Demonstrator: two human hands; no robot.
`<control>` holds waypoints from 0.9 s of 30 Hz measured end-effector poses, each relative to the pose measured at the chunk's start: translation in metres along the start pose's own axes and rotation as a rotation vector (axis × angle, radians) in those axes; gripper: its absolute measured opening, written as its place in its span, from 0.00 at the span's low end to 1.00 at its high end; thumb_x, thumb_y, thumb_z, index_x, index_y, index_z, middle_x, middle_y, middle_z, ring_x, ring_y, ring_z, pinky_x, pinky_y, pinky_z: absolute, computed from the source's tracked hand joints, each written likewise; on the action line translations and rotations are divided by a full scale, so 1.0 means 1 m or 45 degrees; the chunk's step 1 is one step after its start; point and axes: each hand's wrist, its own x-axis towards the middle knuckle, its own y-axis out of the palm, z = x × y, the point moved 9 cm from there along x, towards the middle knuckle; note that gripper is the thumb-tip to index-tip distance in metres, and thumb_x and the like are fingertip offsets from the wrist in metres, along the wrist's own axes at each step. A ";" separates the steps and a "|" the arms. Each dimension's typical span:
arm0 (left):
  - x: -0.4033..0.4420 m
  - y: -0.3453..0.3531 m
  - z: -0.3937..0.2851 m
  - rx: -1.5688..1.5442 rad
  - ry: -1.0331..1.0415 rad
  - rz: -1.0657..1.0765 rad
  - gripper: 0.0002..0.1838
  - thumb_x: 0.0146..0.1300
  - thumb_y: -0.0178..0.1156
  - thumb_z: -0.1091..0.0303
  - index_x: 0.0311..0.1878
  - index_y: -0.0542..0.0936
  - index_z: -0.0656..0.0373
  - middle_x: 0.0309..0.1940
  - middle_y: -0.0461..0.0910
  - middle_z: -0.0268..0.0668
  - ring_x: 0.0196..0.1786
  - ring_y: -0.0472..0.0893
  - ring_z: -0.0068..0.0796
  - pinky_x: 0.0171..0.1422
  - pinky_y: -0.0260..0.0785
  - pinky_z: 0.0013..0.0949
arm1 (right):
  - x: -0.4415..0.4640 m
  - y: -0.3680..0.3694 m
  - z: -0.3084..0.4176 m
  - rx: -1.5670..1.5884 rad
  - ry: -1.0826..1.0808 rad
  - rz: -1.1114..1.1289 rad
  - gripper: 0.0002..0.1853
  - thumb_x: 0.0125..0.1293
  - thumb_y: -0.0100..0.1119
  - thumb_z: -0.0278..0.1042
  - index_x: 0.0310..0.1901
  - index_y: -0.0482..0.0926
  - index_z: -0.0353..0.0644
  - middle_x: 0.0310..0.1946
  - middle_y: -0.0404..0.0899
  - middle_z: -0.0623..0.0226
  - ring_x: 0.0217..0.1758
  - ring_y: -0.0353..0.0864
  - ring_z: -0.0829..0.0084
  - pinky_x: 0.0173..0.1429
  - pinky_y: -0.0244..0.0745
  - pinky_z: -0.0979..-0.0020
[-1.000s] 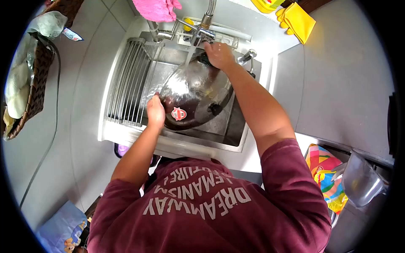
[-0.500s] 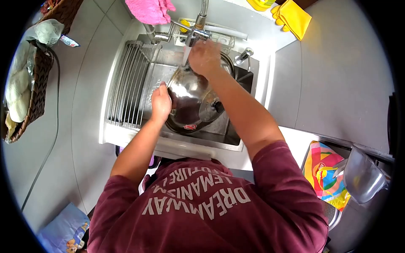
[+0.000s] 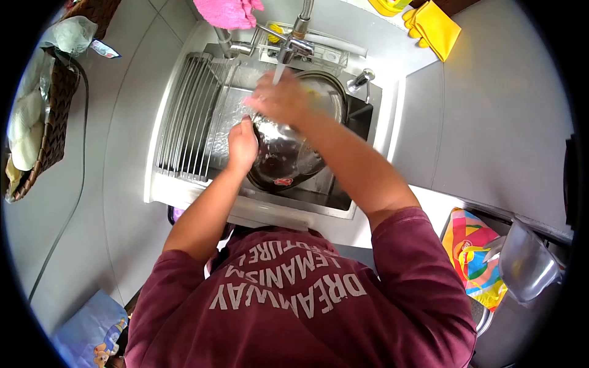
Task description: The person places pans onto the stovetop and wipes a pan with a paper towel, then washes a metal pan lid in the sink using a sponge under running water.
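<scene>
The left hand (image 3: pixel 243 147) grips the lid (image 3: pixel 283 161); the blurred right hand (image 3: pixel 279 101) seems partly open.

Lid (image 3: pixel 279 156) in sink (image 3: pixel 361 119), right of rack (image 3: pixel 191 116)

Left hand (image 3: pixel 243 145) upright, right hand (image 3: pixel 279 98) blurred, forearms converging

Gloves (image 3: pixel 438 34), plain yellow; cloth (image 3: pixel 228 11), solid pink; shirt (image 3: pixel 294 294), maroon with whitish lettering; bag (image 3: pixel 475 260), multicoloured (red, blue and yellow patches, rather loud).
</scene>
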 end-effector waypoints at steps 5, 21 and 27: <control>0.008 0.001 0.002 0.170 0.144 0.015 0.28 0.72 0.41 0.56 0.21 0.70 0.69 0.12 0.66 0.44 0.20 0.68 0.34 0.31 0.62 0.43 | 0.000 0.019 -0.037 -0.177 0.433 0.325 0.22 0.63 0.50 0.56 0.23 0.81 0.48 0.28 0.79 0.71 0.47 0.76 0.65 0.56 0.68 0.55; 0.010 -0.008 0.029 -0.047 -0.018 0.029 0.27 0.71 0.41 0.58 0.18 0.68 0.66 0.14 0.67 0.35 0.22 0.64 0.26 0.29 0.58 0.39 | -0.024 0.011 -0.088 -0.005 0.556 0.356 0.23 0.68 0.40 0.51 0.31 0.80 0.44 0.31 0.81 0.54 0.42 0.80 0.54 0.52 0.72 0.56; -0.007 -0.020 0.018 -0.216 -0.084 0.104 0.28 0.72 0.41 0.55 0.18 0.71 0.65 0.15 0.72 0.35 0.22 0.71 0.26 0.30 0.63 0.35 | -0.065 0.002 -0.138 0.148 1.127 0.439 0.31 0.67 0.38 0.55 0.26 0.81 0.36 0.34 0.80 0.46 0.42 0.80 0.47 0.50 0.74 0.57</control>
